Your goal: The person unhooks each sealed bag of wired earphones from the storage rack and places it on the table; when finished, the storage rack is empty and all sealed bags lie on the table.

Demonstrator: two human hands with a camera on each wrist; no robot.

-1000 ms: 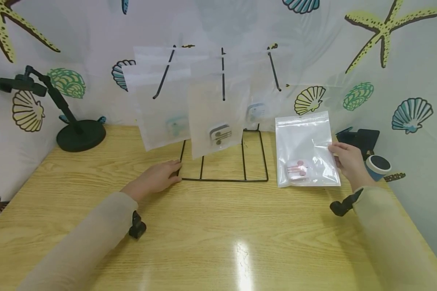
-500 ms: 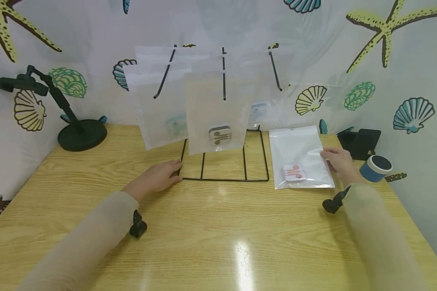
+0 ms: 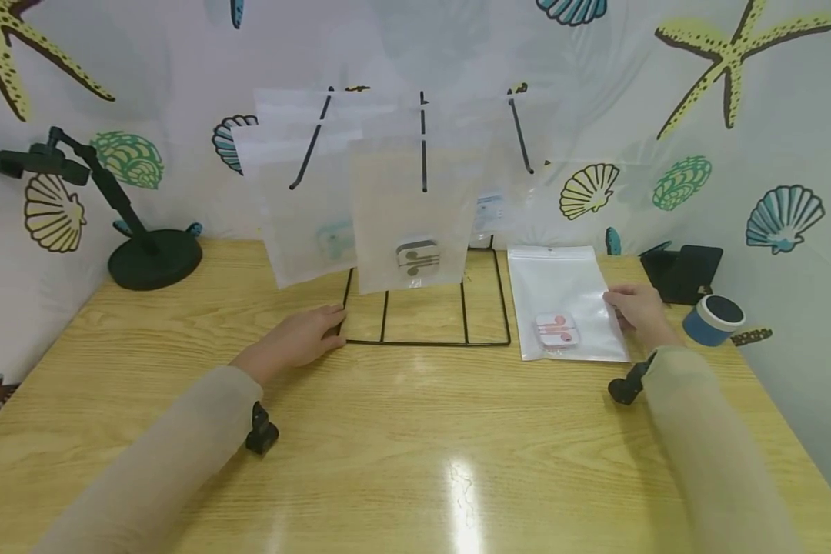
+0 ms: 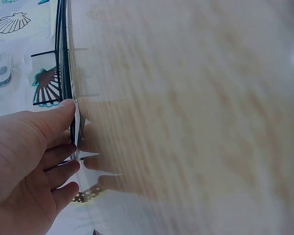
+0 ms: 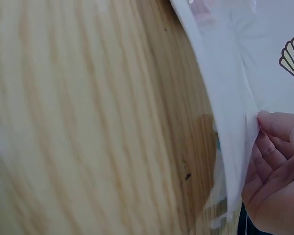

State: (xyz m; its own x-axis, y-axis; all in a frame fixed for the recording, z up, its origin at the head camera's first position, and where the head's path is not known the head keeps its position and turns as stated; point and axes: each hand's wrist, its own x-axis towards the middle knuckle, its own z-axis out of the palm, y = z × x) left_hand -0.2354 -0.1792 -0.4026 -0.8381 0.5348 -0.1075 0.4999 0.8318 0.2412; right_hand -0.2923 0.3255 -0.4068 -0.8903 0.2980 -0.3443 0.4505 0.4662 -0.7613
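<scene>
Wooden table (image 3: 374, 446), one. Left hand (image 3: 294, 338), grasping the near left corner of the black wire rack (image 3: 429, 344) by its base. Right hand (image 3: 639, 312), pinching the right edge of a zip bag (image 3: 554, 281), just right of the rack; small white item (image 3: 557, 331) with red markings inside. Blue jar (image 3: 708, 327), right of that hand. Farther: further bags (image 3: 395, 223) hanging from the rack's hooks; black desk lamp (image 3: 154, 260), far left; shell-printed backdrop (image 3: 609, 100).

Right hand (image 3: 639, 312) and pinched zip bag (image 3: 568, 288): shifted left, nearer the wire stand (image 3: 429, 344) | bag's top edge: dropped, bag flatter to the tabletop (image 3: 388, 446) | middle hanging bag (image 3: 415, 208): swung straighter, lower edge less slanted | blue jar (image 3: 709, 323): now uncovered by the hand
</scene>
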